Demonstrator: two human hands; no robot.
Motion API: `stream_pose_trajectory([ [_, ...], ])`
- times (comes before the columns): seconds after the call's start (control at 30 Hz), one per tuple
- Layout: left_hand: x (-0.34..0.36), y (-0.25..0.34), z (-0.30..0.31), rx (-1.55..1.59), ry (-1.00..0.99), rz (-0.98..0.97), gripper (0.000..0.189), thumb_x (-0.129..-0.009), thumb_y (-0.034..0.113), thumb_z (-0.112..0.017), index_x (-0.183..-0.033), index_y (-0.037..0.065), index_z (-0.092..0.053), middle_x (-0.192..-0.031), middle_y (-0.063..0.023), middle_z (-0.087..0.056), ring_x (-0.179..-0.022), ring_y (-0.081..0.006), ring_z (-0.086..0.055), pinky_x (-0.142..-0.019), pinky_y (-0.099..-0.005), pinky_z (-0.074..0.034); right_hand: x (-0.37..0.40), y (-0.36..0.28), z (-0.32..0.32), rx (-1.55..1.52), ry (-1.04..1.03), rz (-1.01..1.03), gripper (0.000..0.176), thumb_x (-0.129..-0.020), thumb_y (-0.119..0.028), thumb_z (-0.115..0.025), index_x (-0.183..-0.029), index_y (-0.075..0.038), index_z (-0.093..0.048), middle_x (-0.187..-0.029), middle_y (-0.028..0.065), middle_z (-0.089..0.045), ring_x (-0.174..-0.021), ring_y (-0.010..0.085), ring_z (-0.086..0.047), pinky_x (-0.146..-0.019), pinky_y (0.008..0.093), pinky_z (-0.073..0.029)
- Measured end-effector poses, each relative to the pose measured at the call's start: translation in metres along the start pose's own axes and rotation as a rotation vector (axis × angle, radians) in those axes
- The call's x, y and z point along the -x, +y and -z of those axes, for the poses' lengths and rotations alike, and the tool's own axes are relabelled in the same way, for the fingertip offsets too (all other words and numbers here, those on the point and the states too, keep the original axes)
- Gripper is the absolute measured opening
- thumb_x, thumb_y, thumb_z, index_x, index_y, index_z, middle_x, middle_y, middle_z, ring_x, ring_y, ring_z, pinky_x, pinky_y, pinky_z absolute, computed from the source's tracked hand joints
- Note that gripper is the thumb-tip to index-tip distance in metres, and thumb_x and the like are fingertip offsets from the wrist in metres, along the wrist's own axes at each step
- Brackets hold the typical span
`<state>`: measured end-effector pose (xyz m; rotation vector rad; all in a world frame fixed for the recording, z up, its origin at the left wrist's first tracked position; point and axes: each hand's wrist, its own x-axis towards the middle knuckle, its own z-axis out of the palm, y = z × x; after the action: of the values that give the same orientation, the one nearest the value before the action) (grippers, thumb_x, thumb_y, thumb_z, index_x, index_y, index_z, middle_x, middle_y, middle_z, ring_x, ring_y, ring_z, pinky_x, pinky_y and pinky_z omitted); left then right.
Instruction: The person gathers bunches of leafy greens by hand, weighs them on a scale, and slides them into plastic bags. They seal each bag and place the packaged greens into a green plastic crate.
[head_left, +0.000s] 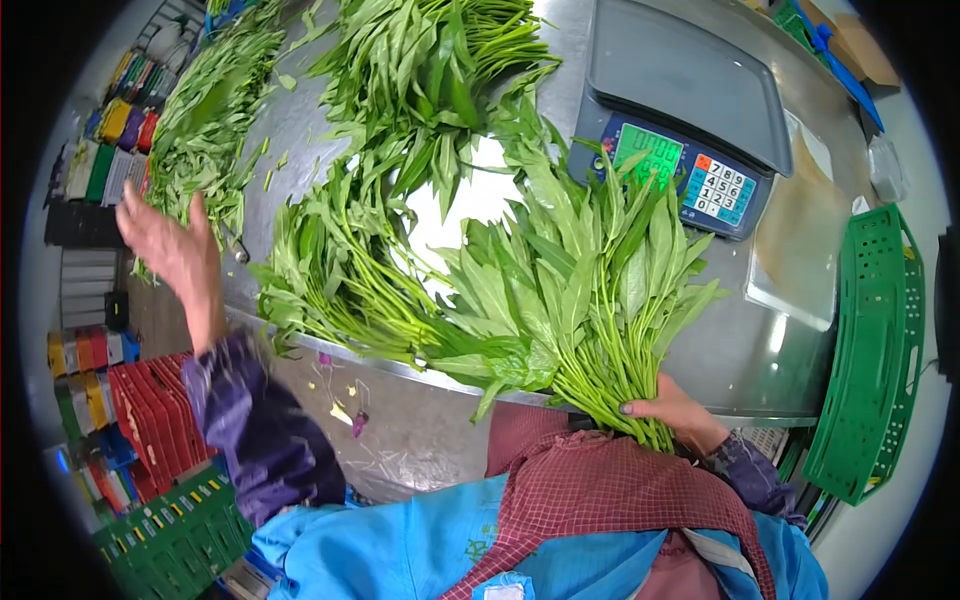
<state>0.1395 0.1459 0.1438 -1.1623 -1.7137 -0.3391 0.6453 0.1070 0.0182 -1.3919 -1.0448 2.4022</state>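
Observation:
My right hand (672, 410) is closed around the stems of a bunch of leafy greens (600, 290), near the front edge of the metal table. The leaves of this bunch fan out over the table, up to the front of a digital scale (690, 100). My left hand (172, 245) is raised at the left with fingers apart and nothing in it. It is closest to a heap of the same greens (200, 130) along the table's left side. Between the hands lies another loose bunch (340, 270), partly over a white sheet (450, 215).
More greens (430, 60) lie at the back of the metal table (300, 130). At the right are a clear plastic sheet (795, 240) and a green crate (865, 350). Red crates (155, 410) and a green crate (180, 530) stand on the floor at the left.

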Motion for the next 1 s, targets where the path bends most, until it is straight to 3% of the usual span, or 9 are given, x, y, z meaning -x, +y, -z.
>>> stream_pose_trajectory([
  [0.07, 0.025, 0.012, 0.036, 0.345, -0.228, -0.045, 0.065, -0.075, 0.010, -0.064, -0.130, 0.000, -0.032, -0.122, -0.0245, -0.043, -0.114, -0.0354, -0.040, -0.096, -0.0413, -0.033, -0.001, 0.004, 0.003, 0.000, -0.007, -0.047, 0.068, -0.069, -0.012, -0.071, -0.126, 0.001, -0.036, -0.115, 0.0094, -0.052, -0.104, 0.0172, -0.049, -0.091, 0.0298, -0.039],
  [0.13, 0.060, 0.052, 0.090, 0.991, -1.410, 0.497, 0.039, -0.081, 0.014, -0.059, -0.117, 0.001, -0.051, -0.116, -0.0162, -0.053, -0.107, -0.0234, -0.050, -0.091, -0.0354, -0.039, -0.002, 0.003, 0.005, 0.011, -0.006, -0.080, 0.069, -0.069, -0.012, -0.071, -0.126, 0.001, -0.035, -0.115, 0.0094, -0.052, -0.104, 0.0174, -0.049, -0.091, 0.0298, -0.039],
  [0.2, 0.082, 0.110, 0.132, 1.156, -2.228, 0.268, 0.034, -0.087, 0.024, -0.054, -0.116, 0.006, -0.054, -0.109, -0.0079, -0.059, -0.099, -0.0161, -0.055, -0.086, -0.0309, -0.043, -0.002, 0.002, 0.003, -0.003, -0.023, -0.047, 0.070, -0.069, -0.012, -0.072, -0.127, 0.001, -0.034, -0.115, 0.0095, -0.051, -0.105, 0.0177, -0.049, -0.091, 0.0299, -0.038],
  [0.3, 0.183, 0.166, 0.169, 1.762, -2.423, 0.564, 0.050, -0.088, 0.029, -0.052, -0.128, 0.001, -0.041, -0.123, -0.0113, -0.050, -0.103, -0.0174, -0.053, -0.089, -0.0291, -0.042, -0.002, 0.001, 0.001, -0.009, -0.021, -0.074, 0.070, -0.069, -0.013, -0.072, -0.126, 0.001, -0.035, -0.116, 0.0095, -0.051, -0.106, 0.0180, -0.048, -0.092, 0.0297, -0.037],
  [0.43, 0.180, 0.217, 0.180, 1.845, -2.559, 1.375, 0.053, -0.087, 0.032, -0.054, -0.126, -0.001, -0.040, -0.121, -0.0113, -0.049, -0.105, -0.0160, -0.050, -0.089, -0.0240, -0.042, -0.003, 0.006, 0.001, -0.016, -0.059, -0.005, 0.069, -0.070, -0.013, -0.072, -0.127, 0.000, -0.035, -0.117, 0.0091, -0.051, -0.107, 0.0174, -0.047, -0.094, 0.0296, -0.036],
  [0.6, 0.175, 0.243, 0.183, 1.641, -2.521, 1.527, 0.047, -0.084, 0.037, -0.058, -0.119, 0.007, -0.050, -0.110, -0.0049, -0.056, -0.084, -0.0085, -0.053, -0.072, -0.0238, -0.046, 0.004, 0.000, 0.003, 0.059, -0.079, 0.069, 0.068, -0.069, -0.010, -0.072, -0.126, 0.000, -0.036, -0.118, 0.0085, -0.049, -0.108, 0.0160, -0.046, -0.095, 0.0296, -0.035],
  [0.83, 0.159, 0.248, 0.190, 1.726, -1.689, 0.344, 0.044, -0.082, 0.018, -0.060, -0.119, -0.002, -0.046, -0.113, -0.0106, -0.054, -0.102, -0.0165, -0.051, -0.086, -0.0307, -0.042, 0.015, -0.001, 0.008, 0.045, -0.095, 0.269, 0.063, -0.072, -0.009, -0.070, -0.125, 0.000, -0.036, -0.115, 0.0075, -0.051, -0.105, 0.0152, -0.047, -0.091, 0.0292, -0.039],
  [0.97, 0.195, 0.289, 0.172, 2.038, -1.932, 2.025, 0.038, -0.087, 0.022, -0.054, -0.119, 0.001, -0.046, -0.112, -0.0093, -0.054, -0.103, -0.0188, -0.052, -0.086, -0.0319, -0.044, -0.007, 0.020, 0.014, -0.378, -0.042, -0.096, 0.046, -0.083, -0.009, -0.058, -0.124, 0.000, -0.038, -0.112, 0.0079, -0.052, -0.098, 0.0135, -0.051, -0.083, 0.0280, -0.044],
  [1.0, 0.199, 0.291, 0.171, 2.032, -1.939, 2.016, 0.038, -0.087, 0.022, -0.054, -0.119, 0.001, -0.046, -0.112, -0.0093, -0.054, -0.103, -0.0188, -0.052, -0.086, -0.0319, -0.044, -0.010, 0.025, 0.014, -0.317, -0.035, -0.037, 0.041, -0.086, -0.012, -0.055, -0.122, 0.000, -0.040, -0.112, 0.0087, -0.053, -0.095, 0.0138, -0.054, -0.080, 0.0280, -0.046],
])
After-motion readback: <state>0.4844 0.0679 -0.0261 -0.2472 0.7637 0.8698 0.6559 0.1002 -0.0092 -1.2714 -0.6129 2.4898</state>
